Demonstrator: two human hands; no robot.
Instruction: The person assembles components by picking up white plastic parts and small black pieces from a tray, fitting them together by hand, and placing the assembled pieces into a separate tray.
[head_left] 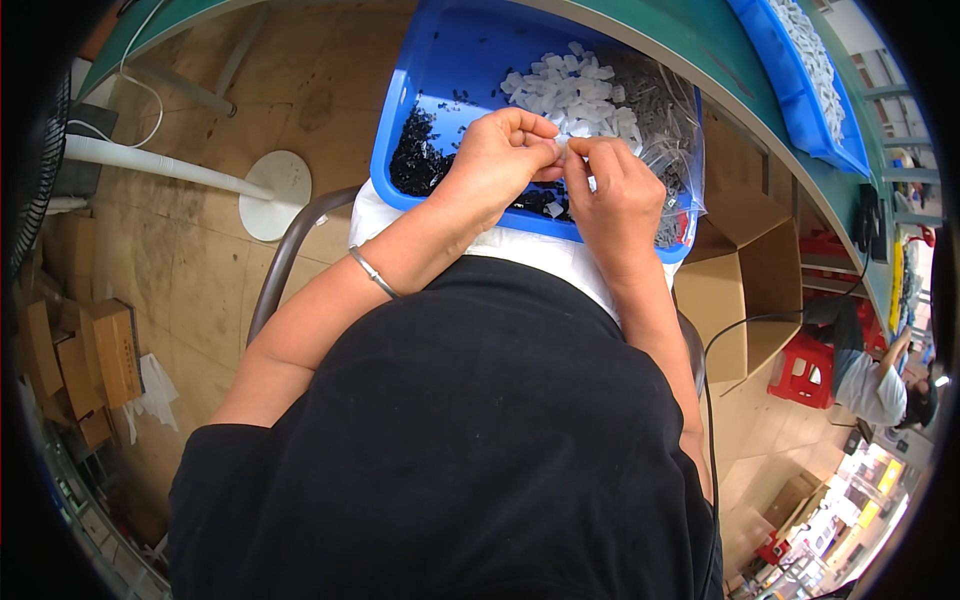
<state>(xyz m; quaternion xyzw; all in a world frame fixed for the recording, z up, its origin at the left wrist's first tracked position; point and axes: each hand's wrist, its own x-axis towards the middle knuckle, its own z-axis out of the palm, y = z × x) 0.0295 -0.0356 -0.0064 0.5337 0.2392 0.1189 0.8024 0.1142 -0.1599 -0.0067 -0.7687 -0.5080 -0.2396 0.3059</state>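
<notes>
The fingers of both hands are pinching together over the blue tray (410, 120) resting on the person's lap, thumbs and forefingers closing on a tiny clear plastic piece (562, 148) held between them. The left hand (492, 160) is curling in from the left, the right hand (612, 190) meeting it from the right, fingertips touching. It looks as though two small parts are being pressed or fitted together, though the piece is too small to tell how. Just beyond the hands, at the far side of the tray, a heap of clear pieces (575, 95) is lying; small black pieces (415, 160) are lying to the left. Judging by this, the next move calls for a fine, steady squeeze, then a fresh piece.
</notes>
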